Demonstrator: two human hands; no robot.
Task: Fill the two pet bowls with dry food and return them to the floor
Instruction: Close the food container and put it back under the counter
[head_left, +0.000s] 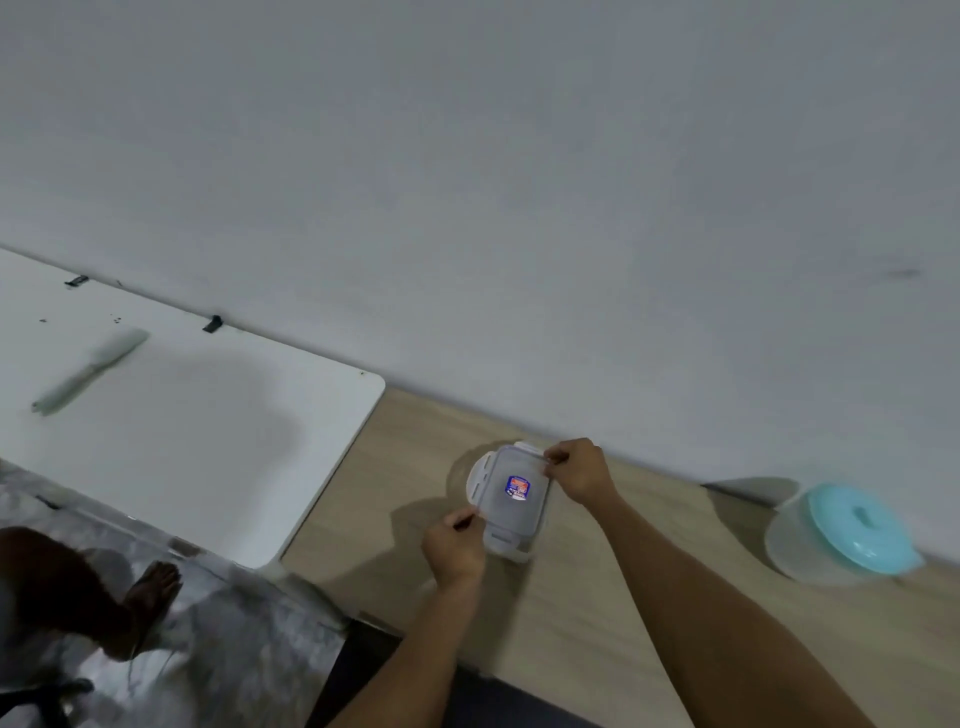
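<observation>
The left hand (454, 545) and right hand (579, 470) each keep a pinching grip on a side flap of the clear plastic box (514, 493), a see-through rectangle with a bright sticker. It sits on the smooth wooden counter (571, 623). Its lid is on, so filling looks not yet begun. A round tub (852, 530) with a blue lid stands well apart.

Bare tabletop (727, 535) separates container (511, 499) from lidded tub (841, 535) (wall (519, 208) close behind).

A clear rectangular container (514, 499), lid on and bearing a blue-and-red sticker, lies flat on the wooden surface (597, 597), centre-right; a blurred white rounded piece (475, 478) juts from its left side
</observation>
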